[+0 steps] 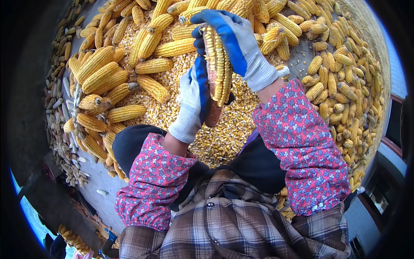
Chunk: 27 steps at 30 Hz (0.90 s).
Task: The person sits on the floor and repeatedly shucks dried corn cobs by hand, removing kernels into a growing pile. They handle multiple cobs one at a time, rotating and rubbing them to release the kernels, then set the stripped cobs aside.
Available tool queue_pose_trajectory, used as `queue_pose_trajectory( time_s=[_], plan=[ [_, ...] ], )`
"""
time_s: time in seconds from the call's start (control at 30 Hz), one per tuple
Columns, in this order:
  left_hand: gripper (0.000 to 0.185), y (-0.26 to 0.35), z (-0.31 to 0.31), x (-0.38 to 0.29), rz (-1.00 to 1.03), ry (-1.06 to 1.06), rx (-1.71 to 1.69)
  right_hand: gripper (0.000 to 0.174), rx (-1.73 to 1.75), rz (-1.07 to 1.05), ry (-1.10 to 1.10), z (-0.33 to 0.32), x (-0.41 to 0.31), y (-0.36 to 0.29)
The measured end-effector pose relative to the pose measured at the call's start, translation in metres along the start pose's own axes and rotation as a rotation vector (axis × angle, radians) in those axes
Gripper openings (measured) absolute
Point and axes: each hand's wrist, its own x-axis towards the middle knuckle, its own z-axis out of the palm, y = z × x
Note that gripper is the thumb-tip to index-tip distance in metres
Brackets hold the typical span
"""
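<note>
A partly shelled corn cob (218, 69) is held upright between both hands, with yellow kernels on its right side and bare pinkish cob on its left. My right hand (231, 40), in a white knit glove with blue coating, grips its top. Lower down on the left, my left hand (195, 94), gloved the same way, closes around it. The reddish bare end of a cob (213, 115) shows below the fingers; whether it belongs to the same piece I cannot tell. Loose corn kernels (223, 139) are heaped beneath the hands, between the knees.
Whole yellow ears (103, 74) lie piled to the left and ahead. A large heap of ears (349, 84) rises at the right. Bare cobs and husks (64, 142) lie along the far left. Part of another person (110, 246) shows at the lower left.
</note>
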Motion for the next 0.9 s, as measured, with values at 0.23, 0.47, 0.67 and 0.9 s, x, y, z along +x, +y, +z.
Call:
queue_pose_trajectory(
  time_s=[0.23,0.47,0.67,0.9],
  plan=[
    [0.037,0.008,0.003,0.002,0.172,-0.119,0.053,0.031,0.111,0.005,0.016,0.002,0.003,0.015],
    [0.045,0.008,0.0,0.004,0.078,0.121,0.092,0.033,0.095,-0.053,-0.065,0.006,-0.003,0.016],
    [0.038,0.002,0.001,0.008,0.389,-0.001,0.2,0.034,0.054,-0.175,-0.045,0.005,0.002,0.03],
    [0.041,-0.005,-0.011,0.019,0.37,0.204,0.255,0.033,0.184,-0.103,-0.098,0.014,-0.007,0.031]
  ],
)
